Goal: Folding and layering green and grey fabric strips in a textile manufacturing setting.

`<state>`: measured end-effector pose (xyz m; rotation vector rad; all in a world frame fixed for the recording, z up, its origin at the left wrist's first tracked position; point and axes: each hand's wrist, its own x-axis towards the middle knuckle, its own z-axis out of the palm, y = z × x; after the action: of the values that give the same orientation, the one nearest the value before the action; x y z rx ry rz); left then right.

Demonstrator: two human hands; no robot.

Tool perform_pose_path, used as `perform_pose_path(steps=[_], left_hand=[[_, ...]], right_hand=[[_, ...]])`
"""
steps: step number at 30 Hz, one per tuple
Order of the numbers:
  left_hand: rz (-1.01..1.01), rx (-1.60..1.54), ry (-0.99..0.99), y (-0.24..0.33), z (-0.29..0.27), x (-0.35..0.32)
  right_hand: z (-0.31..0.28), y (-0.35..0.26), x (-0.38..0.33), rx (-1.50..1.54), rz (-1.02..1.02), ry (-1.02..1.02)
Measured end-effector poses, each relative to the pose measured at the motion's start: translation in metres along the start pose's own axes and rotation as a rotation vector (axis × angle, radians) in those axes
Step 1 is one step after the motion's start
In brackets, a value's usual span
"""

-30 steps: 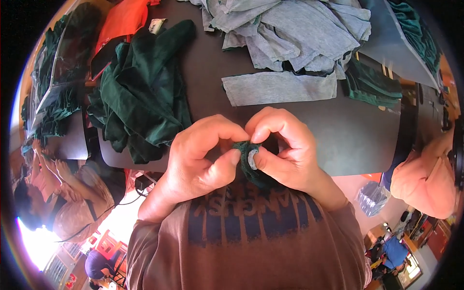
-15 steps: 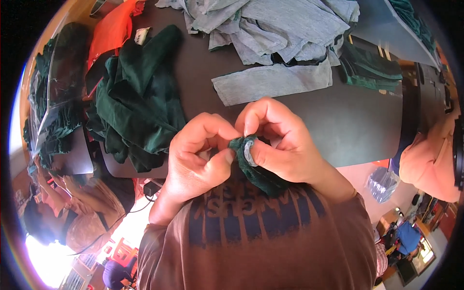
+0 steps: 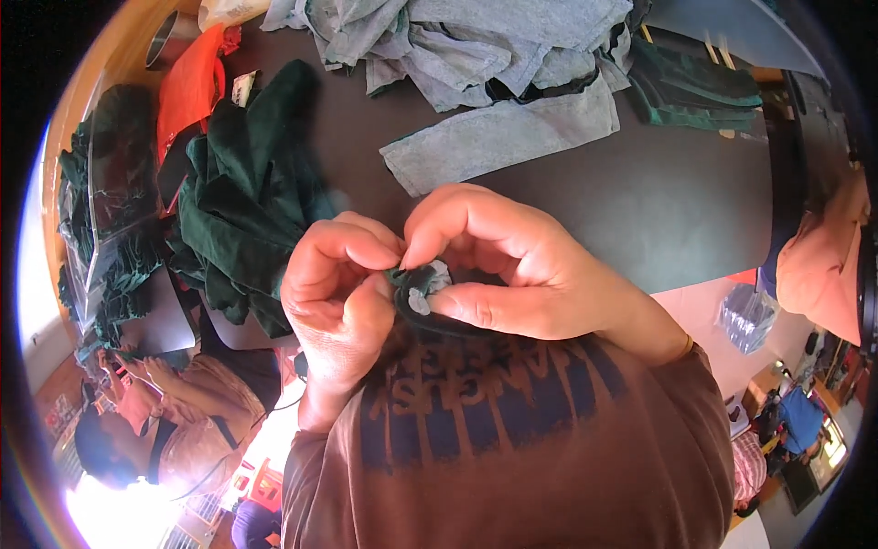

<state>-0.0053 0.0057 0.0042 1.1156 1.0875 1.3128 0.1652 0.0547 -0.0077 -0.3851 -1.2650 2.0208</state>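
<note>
Both hands meet close before the chest, the left hand curled with thumb and forefinger pinched, the right hand arched over, its fingertips pinching against the left's.

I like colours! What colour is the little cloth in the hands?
Dark green cloth, seen in the head view.

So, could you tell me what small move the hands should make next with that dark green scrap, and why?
Probably turn the dark green fabric piece slightly between the fingertips. The left hand and right hand both pinch it close to the chest, and its pale grey patch is largely covered by the fingers.
</note>
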Motion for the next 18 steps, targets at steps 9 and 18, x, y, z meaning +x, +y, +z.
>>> perform_pose_path(steps=[9, 18], left_hand=[[0.187, 0.236, -0.005, 0.002, 0.004, -0.004], [0.038, 0.143, -0.043, 0.004, 0.016, 0.002]], right_hand=[[-0.002, 0.012, -0.004, 0.128, -0.079, 0.112], [0.000, 0.012, -0.004, 0.273, -0.011, 0.227]])
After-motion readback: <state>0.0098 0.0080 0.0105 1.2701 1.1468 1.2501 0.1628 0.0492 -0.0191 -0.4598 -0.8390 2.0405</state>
